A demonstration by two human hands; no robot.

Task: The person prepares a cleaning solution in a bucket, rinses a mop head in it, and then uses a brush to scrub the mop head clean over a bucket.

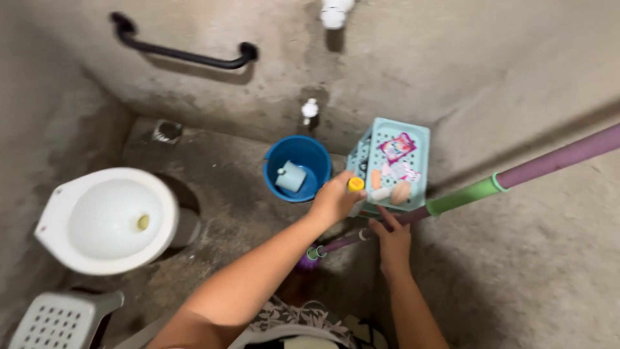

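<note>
Bare grey concrete makes up the walls and floor [529,271] of this small washroom, with a black grab bar [184,55] fixed high on the far wall and a white tap [310,110] lower down, right above a blue bucket [297,169] so water would fall into it. A pale dipper [290,176] sits inside the bucket. Just beside the bucket stands a teal plastic crate [392,161], its slotted top serving as a shelf for a pink packet [397,147], a peach-coloured soap-like lump [400,192] and some small white items that are hard to make out.

The left hand [334,200] reaches to the crate's near edge, fingers curled around a small yellow-capped bottle [355,185]; most of the bottle is hidden by the hand, so only the cap is clear. The right hand [391,242] holds a long purple handle [555,158] with a green sleeve, fingers wrapped loosely about it while the index finger stretches along the shaft, seemingly steadying the stick at a slant while the other hand is busy. Its lower end near the floor is blurred and its upper end runs out of view.

To the left, a white toilet bowl [106,220] sits well apart, and a white perforated stool [61,320] is cut off at the bottom corner.
</note>
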